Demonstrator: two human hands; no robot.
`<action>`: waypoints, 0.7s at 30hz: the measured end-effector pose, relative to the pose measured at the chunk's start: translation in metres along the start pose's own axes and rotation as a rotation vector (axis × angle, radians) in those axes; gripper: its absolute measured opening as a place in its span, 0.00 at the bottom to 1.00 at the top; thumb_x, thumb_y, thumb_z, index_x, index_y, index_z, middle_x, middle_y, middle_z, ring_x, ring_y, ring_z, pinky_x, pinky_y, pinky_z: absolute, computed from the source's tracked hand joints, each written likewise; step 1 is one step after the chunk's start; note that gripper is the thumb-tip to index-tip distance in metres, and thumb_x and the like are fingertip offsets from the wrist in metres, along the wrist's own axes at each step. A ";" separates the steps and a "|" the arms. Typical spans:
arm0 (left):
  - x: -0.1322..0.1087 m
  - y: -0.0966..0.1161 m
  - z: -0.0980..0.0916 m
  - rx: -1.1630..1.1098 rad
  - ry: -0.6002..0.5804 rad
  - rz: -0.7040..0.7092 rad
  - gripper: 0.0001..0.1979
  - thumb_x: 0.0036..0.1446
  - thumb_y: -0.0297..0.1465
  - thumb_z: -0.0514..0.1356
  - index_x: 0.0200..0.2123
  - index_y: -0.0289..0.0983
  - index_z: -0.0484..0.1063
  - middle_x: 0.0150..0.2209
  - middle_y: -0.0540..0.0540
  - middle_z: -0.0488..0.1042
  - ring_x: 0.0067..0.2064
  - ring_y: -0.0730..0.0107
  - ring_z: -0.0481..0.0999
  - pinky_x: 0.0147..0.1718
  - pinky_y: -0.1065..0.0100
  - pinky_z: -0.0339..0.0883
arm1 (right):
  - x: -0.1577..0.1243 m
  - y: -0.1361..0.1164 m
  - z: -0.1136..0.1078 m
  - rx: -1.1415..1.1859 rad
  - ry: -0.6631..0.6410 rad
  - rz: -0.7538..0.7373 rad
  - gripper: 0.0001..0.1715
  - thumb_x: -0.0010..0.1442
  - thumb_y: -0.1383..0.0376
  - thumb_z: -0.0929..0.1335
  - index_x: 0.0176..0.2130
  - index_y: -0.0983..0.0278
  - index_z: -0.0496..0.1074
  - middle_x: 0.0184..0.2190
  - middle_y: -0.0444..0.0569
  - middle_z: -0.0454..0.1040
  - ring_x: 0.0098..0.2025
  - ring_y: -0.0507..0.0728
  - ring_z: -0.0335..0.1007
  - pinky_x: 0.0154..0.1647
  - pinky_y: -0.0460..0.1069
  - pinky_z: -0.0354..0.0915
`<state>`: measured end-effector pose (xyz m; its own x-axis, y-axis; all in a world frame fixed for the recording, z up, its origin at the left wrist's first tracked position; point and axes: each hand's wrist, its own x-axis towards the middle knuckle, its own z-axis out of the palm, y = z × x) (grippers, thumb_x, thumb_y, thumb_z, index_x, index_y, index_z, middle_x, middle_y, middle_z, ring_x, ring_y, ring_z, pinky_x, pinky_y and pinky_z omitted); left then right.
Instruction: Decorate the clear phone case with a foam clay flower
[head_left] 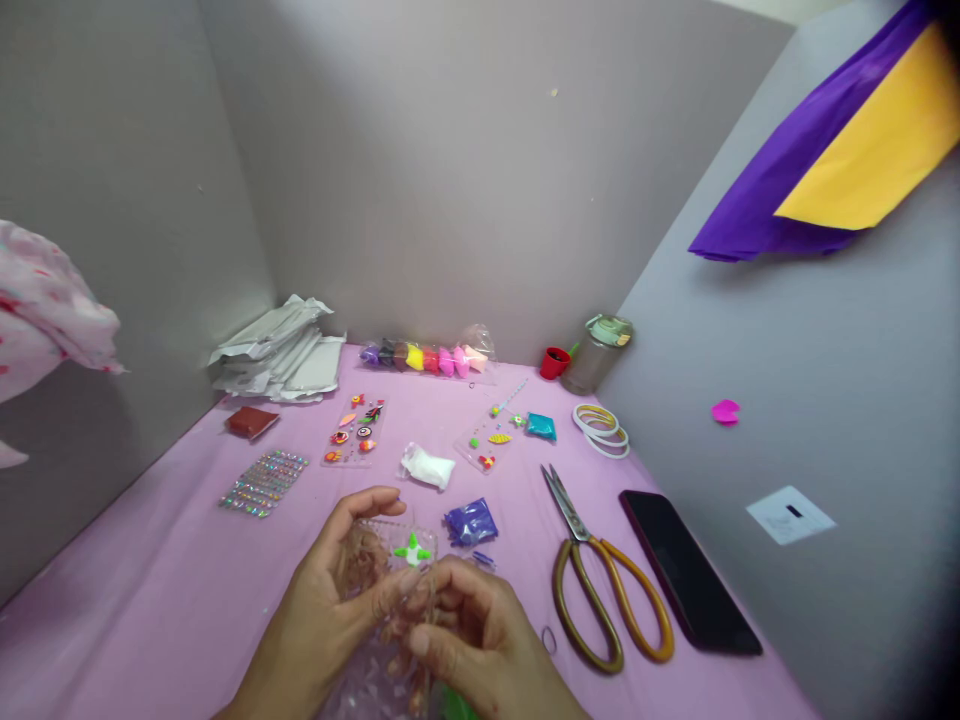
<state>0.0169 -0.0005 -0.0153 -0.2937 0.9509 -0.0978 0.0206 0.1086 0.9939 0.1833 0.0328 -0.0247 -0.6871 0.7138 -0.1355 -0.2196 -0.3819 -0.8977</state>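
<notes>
While both hands were on the clear case point(373, 532), much of it was hard to read: the near half sat behind the thumbs and right knuckles, and the see-through plastic blended into the skin behind it. Location: bottom centre, up off the tabletop point(172, 610), near the wearer. Left hand point(319, 605) gripped the left side, thumb across the front, fingers wrapped behind; right hand point(491, 640) had its fingers closed on the right edge, exact contact partly hidden. Green-and-white piece point(412, 551) showed at the far end of the case. Something green point(456, 706) under the right hand was cut off by the frame, couldn't ID it. Patterned cloth point(52, 320) ran off the left edge; purple sheet point(757, 215) and yellow sheet point(862, 165) ran off upper right. Tabletop was covered in lilac-pink, boxed in by plain grey walls point(450, 180). Blue-purple packet point(471, 522) lay just beyond the right hand, white packet point(429, 467) farther back. Scissors point(568, 510) lay at right, blades nearly shut, phone point(686, 570) beside them, screen dark. Back edge: pale packets point(277, 350) piled left, bagged coloured lumps point(427, 358) mid, red cup point(554, 363) and bottle point(596, 360) right.
</notes>
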 end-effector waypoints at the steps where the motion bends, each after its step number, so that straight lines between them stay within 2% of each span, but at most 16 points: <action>1: 0.000 0.000 0.000 -0.007 0.000 -0.001 0.28 0.51 0.43 0.69 0.53 0.43 0.67 0.54 0.43 0.73 0.53 0.50 0.74 0.43 0.62 0.69 | 0.000 -0.001 0.000 0.006 -0.002 -0.008 0.20 0.51 0.56 0.79 0.34 0.65 0.71 0.30 0.43 0.74 0.27 0.48 0.69 0.28 0.43 0.67; 5: 0.001 0.000 0.000 -0.035 -0.031 -0.015 0.31 0.50 0.46 0.69 0.54 0.43 0.65 0.58 0.41 0.70 0.57 0.47 0.70 0.41 0.62 0.70 | 0.001 -0.001 0.000 0.033 -0.019 -0.041 0.19 0.51 0.57 0.79 0.33 0.65 0.71 0.30 0.43 0.74 0.27 0.48 0.70 0.29 0.43 0.67; 12: 0.005 -0.005 -0.004 0.016 -0.037 0.019 0.30 0.50 0.45 0.69 0.54 0.43 0.65 0.55 0.42 0.71 0.57 0.49 0.69 0.49 0.60 0.66 | 0.002 0.000 -0.002 0.062 -0.046 -0.008 0.22 0.50 0.55 0.79 0.33 0.66 0.70 0.29 0.45 0.75 0.27 0.49 0.71 0.27 0.43 0.69; 14: 0.004 -0.004 -0.005 -0.018 -0.076 0.009 0.31 0.51 0.47 0.69 0.54 0.43 0.65 0.51 0.44 0.73 0.54 0.52 0.72 0.47 0.61 0.67 | 0.002 0.000 -0.003 0.074 -0.047 0.021 0.23 0.50 0.55 0.79 0.34 0.66 0.70 0.30 0.46 0.76 0.27 0.50 0.73 0.26 0.44 0.69; 17: 0.000 0.002 -0.004 -0.092 -0.108 -0.029 0.26 0.58 0.48 0.63 0.55 0.44 0.64 0.43 0.47 0.75 0.46 0.58 0.75 0.43 0.65 0.68 | 0.002 -0.001 -0.006 0.081 -0.028 0.046 0.25 0.49 0.53 0.79 0.36 0.67 0.71 0.31 0.48 0.78 0.28 0.51 0.74 0.26 0.43 0.68; 21: -0.004 0.007 -0.002 -0.119 -0.098 -0.040 0.22 0.61 0.46 0.60 0.54 0.44 0.65 0.40 0.49 0.75 0.46 0.60 0.74 0.42 0.68 0.68 | 0.004 -0.002 -0.005 0.085 -0.020 0.046 0.26 0.48 0.52 0.79 0.34 0.66 0.70 0.29 0.47 0.78 0.25 0.50 0.73 0.25 0.44 0.67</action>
<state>0.0166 -0.0043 -0.0081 -0.1970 0.9709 -0.1360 -0.1044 0.1171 0.9876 0.1848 0.0394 -0.0257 -0.7111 0.6831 -0.1664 -0.2451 -0.4627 -0.8520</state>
